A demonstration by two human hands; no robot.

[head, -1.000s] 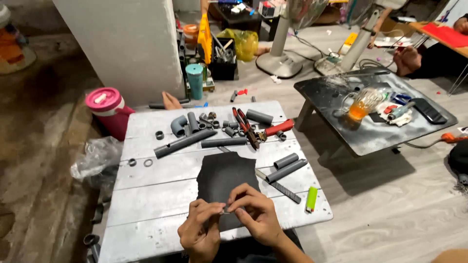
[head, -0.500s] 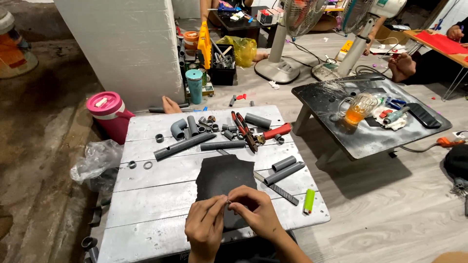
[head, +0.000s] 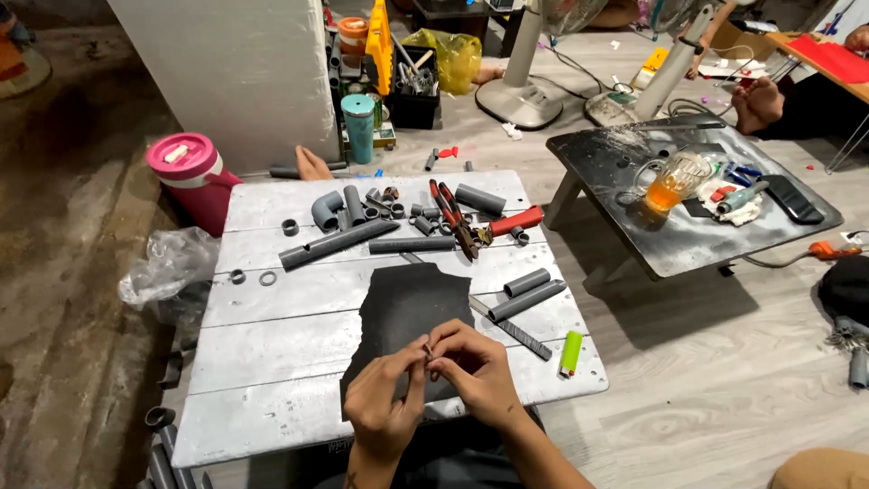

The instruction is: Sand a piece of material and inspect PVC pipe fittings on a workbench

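Low in the centre of the frame, a small slim piece (head: 427,349) is pinched between the fingertips of both hands; it is too small to say what it is, only that it looks short, thin and dark-tipped. The left hand (head: 385,403) closes thumb and forefinger on it from the left, and the right hand (head: 475,367) closes its fingers on it from the right, so the two hands meet knuckle to knuckle.

Directly under the hands lies a black sheet (head: 403,317) with a ragged, torn-looking left edge, flat on the white plank table (head: 272,353). Just right of the sheet lie two short grey pipe pieces (head: 528,292) side by side, a dark file (head: 520,337) at a slant, and, nearer the right edge of the table, a lime-green lighter (head: 570,352).

Higher in the frame, across the table's far half, sit long grey pipes (head: 337,243), a grey elbow fitting (head: 326,210), small rings, and red-handled pliers (head: 457,220). At the upper left, off the table, stands a pink jug (head: 188,172); at the upper right a second, dark table (head: 625,167) carries a glass mug of amber drink (head: 672,184).
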